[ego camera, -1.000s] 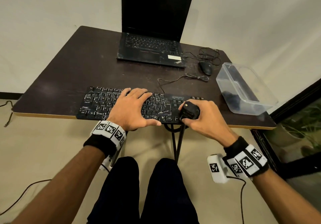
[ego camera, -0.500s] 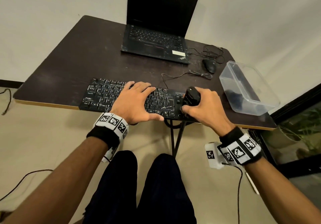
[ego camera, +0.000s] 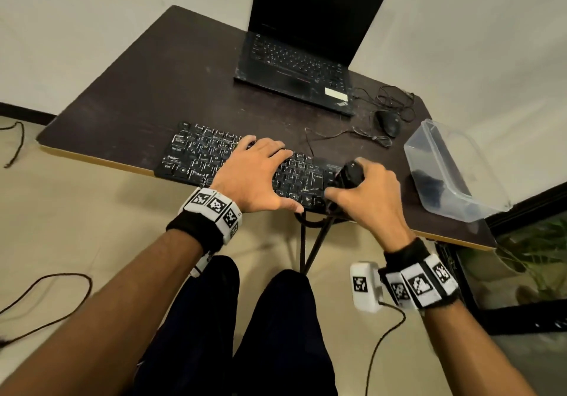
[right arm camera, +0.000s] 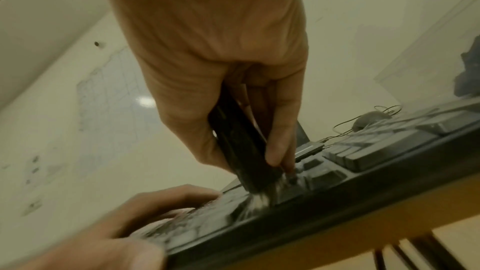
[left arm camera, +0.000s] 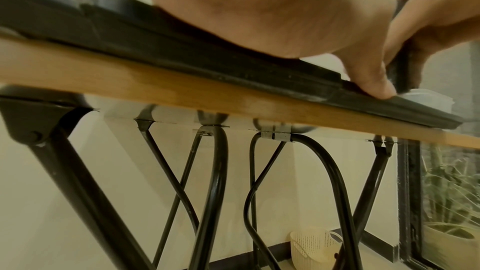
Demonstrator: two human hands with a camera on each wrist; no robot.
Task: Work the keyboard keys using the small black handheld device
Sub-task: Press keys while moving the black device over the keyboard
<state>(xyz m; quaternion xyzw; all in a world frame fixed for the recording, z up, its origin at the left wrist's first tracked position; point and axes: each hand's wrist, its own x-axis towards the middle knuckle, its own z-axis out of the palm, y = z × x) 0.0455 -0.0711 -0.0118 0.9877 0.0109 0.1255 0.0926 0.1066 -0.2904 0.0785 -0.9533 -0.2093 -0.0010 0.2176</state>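
Note:
A black keyboard (ego camera: 196, 156) with white legends lies along the near edge of the dark table (ego camera: 147, 88). My left hand (ego camera: 254, 171) lies flat on its middle keys, fingers spread, thumb at the front edge (left arm camera: 371, 81). My right hand (ego camera: 368, 193) grips the small black handheld device (ego camera: 349, 176) upright over the keyboard's right part. In the right wrist view the device (right arm camera: 244, 151) stands on end with pale bristles at its lower tip pressed among the keys (right arm camera: 376, 151). The left hand (right arm camera: 135, 213) shows at the lower left there.
An open black laptop (ego camera: 294, 64) stands at the back of the table. A wired black mouse (ego camera: 388, 124) lies to its right. A clear plastic tub (ego camera: 445, 168) holding something dark sits at the right edge. Black folding legs (left arm camera: 213, 192) cross under the table.
The right hand has moved the device slightly along the keyboard's right part and tilted it more upright. The left hand stays on the keys. The head view has shifted and tilted.

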